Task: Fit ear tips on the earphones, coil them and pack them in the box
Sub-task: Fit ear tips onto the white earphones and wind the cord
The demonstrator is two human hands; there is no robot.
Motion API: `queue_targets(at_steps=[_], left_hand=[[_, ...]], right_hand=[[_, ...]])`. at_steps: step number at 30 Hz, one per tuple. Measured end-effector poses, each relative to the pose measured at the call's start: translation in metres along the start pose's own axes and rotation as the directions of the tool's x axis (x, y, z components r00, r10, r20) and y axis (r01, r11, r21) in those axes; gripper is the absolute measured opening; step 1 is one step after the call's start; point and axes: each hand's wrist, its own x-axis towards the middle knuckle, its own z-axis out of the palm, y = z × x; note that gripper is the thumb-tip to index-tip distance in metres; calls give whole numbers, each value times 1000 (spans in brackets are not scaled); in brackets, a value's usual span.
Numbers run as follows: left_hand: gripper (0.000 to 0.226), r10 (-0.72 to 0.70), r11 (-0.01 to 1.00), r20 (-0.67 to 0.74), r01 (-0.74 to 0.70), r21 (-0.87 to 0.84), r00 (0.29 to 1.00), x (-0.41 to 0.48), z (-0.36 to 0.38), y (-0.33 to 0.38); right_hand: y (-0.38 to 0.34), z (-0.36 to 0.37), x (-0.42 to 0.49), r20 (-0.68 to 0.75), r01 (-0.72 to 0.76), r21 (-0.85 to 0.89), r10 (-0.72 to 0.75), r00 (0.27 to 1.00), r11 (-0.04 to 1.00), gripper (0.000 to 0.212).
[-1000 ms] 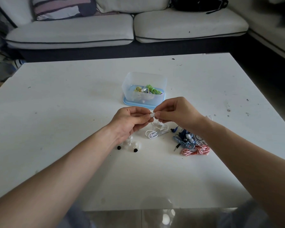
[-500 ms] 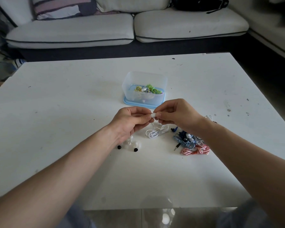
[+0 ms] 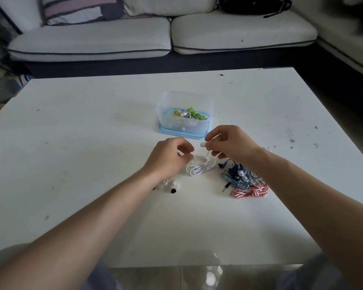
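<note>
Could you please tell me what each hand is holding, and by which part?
The right hand pinches the white earphone by its bud, cable hanging below. The left hand curls by that cable; whether it holds it cannot be told.

Left hand [image 3: 168, 158] and right hand [image 3: 233, 144] apart, fingers [image 3: 213, 137] curled

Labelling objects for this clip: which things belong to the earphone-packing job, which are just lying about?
Job: right hand pinching a bud of the white earphones; left hand beside it; loose ear tips; blue earphones; red-striped earphones; box with green earphones inside.
Lying about: sofa; striped cushion; black bag on the sofa.
</note>
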Motion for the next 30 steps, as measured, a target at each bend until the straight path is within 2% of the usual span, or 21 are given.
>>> queue_targets(at_steps=[3, 5, 7, 9, 11, 14, 17, 21, 26, 30], left_hand=[[53, 21, 977, 89, -39, 207, 996, -2, 14, 2], [68, 41, 955, 127, -77, 288, 991, 0, 24, 2], [64, 57, 920, 149, -110, 376, 987, 2, 33, 0], [46, 78, 891, 147, -135, 433, 986, 2, 39, -3], [29, 89, 901, 103, -125, 415, 991, 1, 41, -4], [17, 52, 954, 37, -60, 295, 998, 2, 35, 0], [13, 29, 994, -43, -24, 109, 999, 5, 16, 10], [14, 82, 991, -202, -101, -87, 976, 17, -21, 27], [20, 98, 981, -301, -143, -132, 949, 57, -49, 41], [26, 68, 989, -332, -106, -99, 941, 94, -52, 37]], right_hand=[[7, 1, 5, -15, -15, -245, 11, 1000, 969, 12], [9, 4, 6, 9, 14, -401, -11, 1000, 916, 18], [8, 8, 4, 58, 55, -521, -29, 998, 852, 22], [8, 10, 1, 111, 81, -578, -21, 994, 812, 22], [9, 11, 0, 127, 80, -591, -5, 992, 803, 23], [9, 11, -1, 82, 53, -530, -11, 997, 846, 22], [1, 7, -3, 0, 50, -360, -54, 999, 932, 19], [-25, -4, 3, -112, 163, -106, -175, 978, 981, 19], [-65, -9, 35, -209, 198, 45, -185, 960, 979, 17], [-77, -10, 70, -236, 156, -16, -155, 959, 988, 18]])
